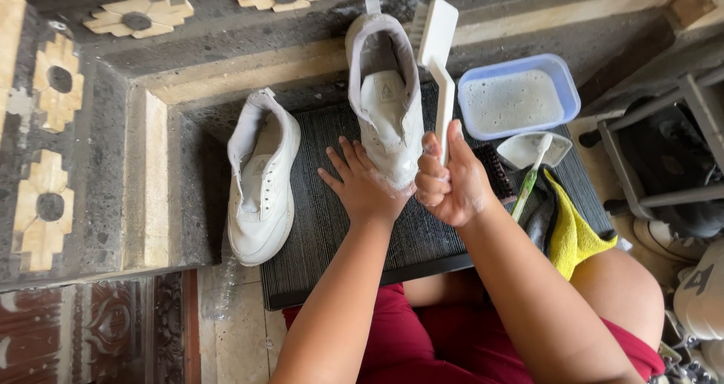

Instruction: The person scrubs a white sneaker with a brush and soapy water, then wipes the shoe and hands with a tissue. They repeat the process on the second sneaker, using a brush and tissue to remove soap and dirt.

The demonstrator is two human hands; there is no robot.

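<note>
Covering the white shoe's [386,105] toe, both hands — left [363,188], right [451,182] gripping brush [439,60]

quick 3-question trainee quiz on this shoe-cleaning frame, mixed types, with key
1. True or false: the right hand holds a white brush by its handle.
2. What does the left hand rest on? A) blue tub of soapy water B) white sneaker on the mat C) yellow cloth
3. Where is the second white sneaker relative to the black ribbed mat?

Key: 1 true; 2 B; 3 at the mat's left edge, untouched.
</note>
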